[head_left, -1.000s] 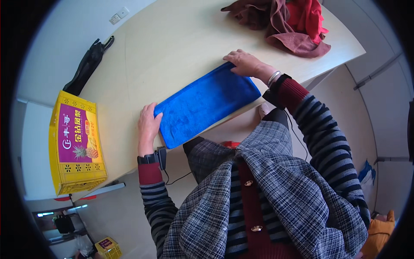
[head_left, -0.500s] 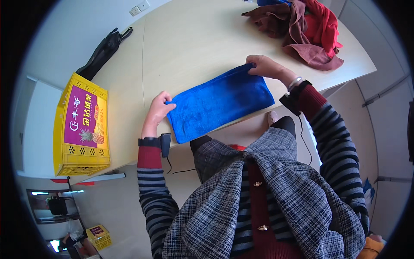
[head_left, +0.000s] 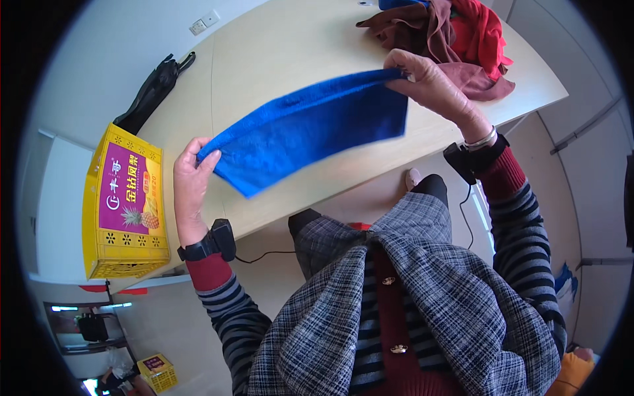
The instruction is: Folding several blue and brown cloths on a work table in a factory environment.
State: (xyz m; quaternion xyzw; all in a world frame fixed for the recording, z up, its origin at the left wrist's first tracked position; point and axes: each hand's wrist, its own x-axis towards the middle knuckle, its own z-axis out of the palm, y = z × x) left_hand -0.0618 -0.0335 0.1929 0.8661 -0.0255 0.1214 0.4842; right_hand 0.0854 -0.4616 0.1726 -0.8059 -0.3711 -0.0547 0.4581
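Note:
A blue towel (head_left: 297, 135) stretches between my two hands above the near part of the table, its upper edge folded over and its lower edge hanging. My left hand (head_left: 193, 177) pinches its left corner between thumb and fingers. At the upper right corner my right hand (head_left: 432, 86) grips the cloth, higher and farther from me than the left. Just beyond the right hand lies a heap of cloths: a brown cloth (head_left: 422, 30), a red cloth (head_left: 479, 43) and a bit of blue cloth at the back.
A pale wooden table (head_left: 264, 59) spans the space before me. At its left end stands a yellow crate (head_left: 129, 247) with a purple panel, beside a black folded umbrella (head_left: 153, 91). Another yellow crate (head_left: 157, 373) sits on the floor. A thin cable (head_left: 271, 253) runs from my left wrist.
Both hands have lifted the towel off the table and spread farther apart, the left hand moving left and the right hand up and right. The towel's lower edge now swings free.

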